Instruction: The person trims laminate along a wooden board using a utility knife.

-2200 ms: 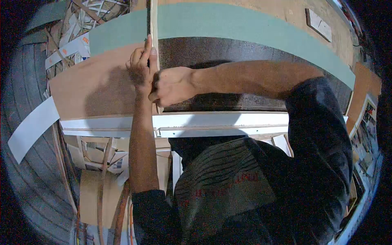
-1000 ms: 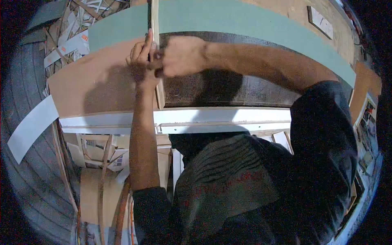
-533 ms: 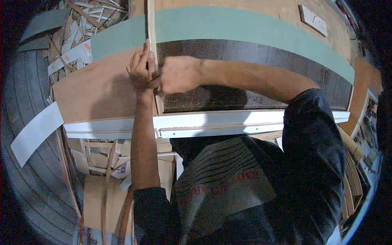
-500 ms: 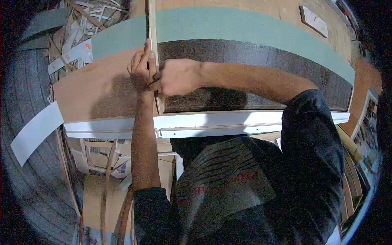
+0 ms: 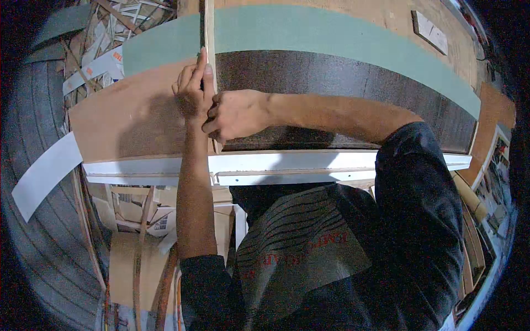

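A long, pale wooden strip (image 5: 210, 36) runs away from me across a brown panel (image 5: 99, 127) and a dark, wood-grained sheet (image 5: 309, 77). My left hand (image 5: 192, 91) is on the strip, its index finger stretched along it and the thumb beside it; the other fingers are partly bent. Crossing from the right, my right hand (image 5: 237, 115) is closed into a fist against the strip, close to my left wrist. Whatever it grips is hidden by the fingers. A green band (image 5: 309, 27) passes beneath the strip farther off.
White edging (image 5: 298, 161) lines the near side of the panels. Scrap strips (image 5: 118, 27) are heaped at far left, and a white curved piece (image 5: 47, 176) lies at left. A small whitish block (image 5: 429, 33) rests at far right. Cardboard (image 5: 132, 259) lies below.
My right fist has slid slightly toward me along the strip. My left hand keeps its place on the strip, and the whole view has shifted slightly.
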Demonstrator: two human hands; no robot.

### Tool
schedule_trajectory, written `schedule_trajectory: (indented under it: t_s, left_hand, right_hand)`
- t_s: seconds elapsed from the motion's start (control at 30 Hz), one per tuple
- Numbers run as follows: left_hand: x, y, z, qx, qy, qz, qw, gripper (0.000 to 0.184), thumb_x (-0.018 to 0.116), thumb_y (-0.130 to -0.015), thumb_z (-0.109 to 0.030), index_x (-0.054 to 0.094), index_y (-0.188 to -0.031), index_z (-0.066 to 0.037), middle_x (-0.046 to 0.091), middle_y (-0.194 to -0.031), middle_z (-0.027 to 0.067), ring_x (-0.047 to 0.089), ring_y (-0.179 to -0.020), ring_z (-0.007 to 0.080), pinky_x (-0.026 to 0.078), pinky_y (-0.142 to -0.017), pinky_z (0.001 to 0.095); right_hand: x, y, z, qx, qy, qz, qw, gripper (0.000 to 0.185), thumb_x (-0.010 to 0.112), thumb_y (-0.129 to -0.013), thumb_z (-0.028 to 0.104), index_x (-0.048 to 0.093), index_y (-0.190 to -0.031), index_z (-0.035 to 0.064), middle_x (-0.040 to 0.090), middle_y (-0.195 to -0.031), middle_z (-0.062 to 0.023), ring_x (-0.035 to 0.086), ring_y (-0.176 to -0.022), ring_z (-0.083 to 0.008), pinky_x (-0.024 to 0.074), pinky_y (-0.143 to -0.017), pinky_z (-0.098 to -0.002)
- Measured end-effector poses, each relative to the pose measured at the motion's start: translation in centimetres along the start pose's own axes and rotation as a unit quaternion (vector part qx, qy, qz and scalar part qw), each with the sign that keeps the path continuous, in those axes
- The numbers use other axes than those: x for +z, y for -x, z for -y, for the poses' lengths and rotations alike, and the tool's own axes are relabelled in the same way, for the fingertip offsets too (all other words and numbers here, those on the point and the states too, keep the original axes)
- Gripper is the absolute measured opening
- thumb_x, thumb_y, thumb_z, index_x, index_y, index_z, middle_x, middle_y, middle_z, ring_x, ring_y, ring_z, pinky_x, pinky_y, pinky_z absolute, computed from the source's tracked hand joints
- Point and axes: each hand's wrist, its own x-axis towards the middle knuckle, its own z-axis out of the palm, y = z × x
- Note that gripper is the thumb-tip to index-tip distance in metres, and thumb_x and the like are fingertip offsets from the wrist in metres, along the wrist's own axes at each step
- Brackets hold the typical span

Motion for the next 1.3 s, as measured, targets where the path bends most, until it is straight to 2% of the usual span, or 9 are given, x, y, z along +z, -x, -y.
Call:
schedule_trajectory:
  t_s: [0.07,0.13,0.27,0.33,0.67,0.73,0.83,1.0,1.3]
  left_hand:
    - [-0.1,-0.2,-0.1,0.016,-0.014,-0.005,1.000,0.043,0.048,-0.102,-0.034,0.056,-0.141,-0.019,0.060,-0.086,0.0098,0.059,-0.080,0.0260,0.049,-0.077,0.0406]
    - [0.1,-0.1,0.3,0.024,-0.020,-0.002,1.000,0.044,0.047,-0.102,-0.034,0.054,-0.143,-0.019,0.060,-0.086,0.0102,0.059,-0.080,0.0263,0.049,-0.076,0.0410]
    - [0.1,0.0,0.3,0.022,-0.031,0.006,0.999,0.045,0.046,-0.103,-0.035,0.054,-0.144,-0.019,0.060,-0.085,0.0099,0.059,-0.079,0.0259,0.048,-0.075,0.0409]
    - [0.0,0.1,0.1,-0.045,-0.004,0.030,0.999,0.043,0.052,-0.099,-0.032,0.057,-0.141,-0.027,0.061,-0.090,0.0021,0.060,-0.088,0.0208,0.042,-0.085,0.0413]
    - [0.6,-0.1,0.5,-0.012,0.026,0.005,1.000,0.042,0.051,-0.099,-0.033,0.059,-0.139,-0.022,0.061,-0.086,0.0050,0.061,-0.084,0.0235,0.047,-0.079,0.0385]
    - [-0.1,-0.1,0.5,-0.026,0.016,0.034,0.999,0.042,0.050,-0.100,-0.034,0.058,-0.140,-0.023,0.061,-0.088,0.0060,0.061,-0.084,0.0249,0.047,-0.080,0.0400]
    - [-0.4,-0.1,-0.6,-0.011,-0.023,0.009,1.000,0.042,0.050,-0.101,-0.036,0.057,-0.141,-0.025,0.062,-0.091,0.0066,0.061,-0.086,0.0253,0.046,-0.081,0.0412]
    - [0.1,0.1,0.1,0.001,0.001,-0.007,1.000,0.042,0.053,-0.100,-0.035,0.056,-0.141,-0.028,0.062,-0.092,0.0051,0.061,-0.088,0.0238,0.045,-0.083,0.0426]
    - [-0.2,-0.8,-0.1,0.018,-0.002,-0.017,1.000,0.039,0.055,-0.097,-0.029,0.065,-0.132,-0.016,0.060,-0.076,0.0069,0.060,-0.069,0.0231,0.049,-0.067,0.0380]
  right_hand:
    - [-0.3,0.1,-0.1,0.018,-0.004,0.034,0.999,0.017,0.063,-0.079,0.028,0.068,-0.079,0.0121,0.061,-0.097,-0.0007,0.066,-0.095,-0.0198,0.0567,-0.080,-0.0377]
    - [-0.3,0.2,-0.6,-0.002,-0.015,-0.083,0.996,0.014,0.064,-0.076,0.024,0.069,-0.071,0.0110,0.068,-0.079,-0.0058,0.071,-0.077,-0.0268,0.0575,-0.065,-0.0417]
    - [0.1,0.2,-1.0,-0.038,-0.014,-0.081,0.996,0.013,0.064,-0.076,0.023,0.068,-0.071,0.0111,0.068,-0.076,-0.0069,0.071,-0.075,-0.0271,0.0574,-0.064,-0.0417]
    - [0.7,0.2,-0.9,-0.006,-0.029,-0.034,0.999,0.012,0.064,-0.076,0.021,0.069,-0.072,0.0112,0.068,-0.071,-0.0076,0.071,-0.071,-0.0273,0.0574,-0.062,-0.0421]
    - [-1.0,0.2,-0.7,-0.015,0.027,0.033,0.999,0.009,0.067,-0.075,0.018,0.071,-0.073,0.0111,0.070,-0.071,-0.0081,0.072,-0.071,-0.0275,0.0579,-0.060,-0.0423]
    - [-4.2,-0.1,-1.1,0.047,0.033,0.145,0.988,0.010,0.067,-0.077,0.018,0.072,-0.075,0.0103,0.071,-0.073,-0.0088,0.072,-0.071,-0.0268,0.0581,-0.061,-0.0415]
    - [-5.4,0.9,-3.4,0.019,0.072,0.049,0.996,0.010,0.067,-0.077,0.019,0.072,-0.073,0.0102,0.070,-0.071,-0.0096,0.072,-0.070,-0.0276,0.0577,-0.060,-0.0425]
    - [-4.7,1.1,-3.3,0.040,0.061,0.054,0.996,0.010,0.066,-0.077,0.019,0.070,-0.073,0.0112,0.070,-0.071,-0.0089,0.072,-0.073,-0.0286,0.0575,-0.061,-0.0429]
    - [-1.8,0.7,-1.1,0.011,-0.014,-0.045,0.999,0.014,0.065,-0.076,0.024,0.071,-0.071,0.0126,0.068,-0.069,-0.0085,0.071,-0.072,-0.0285,0.0578,-0.063,-0.0427]
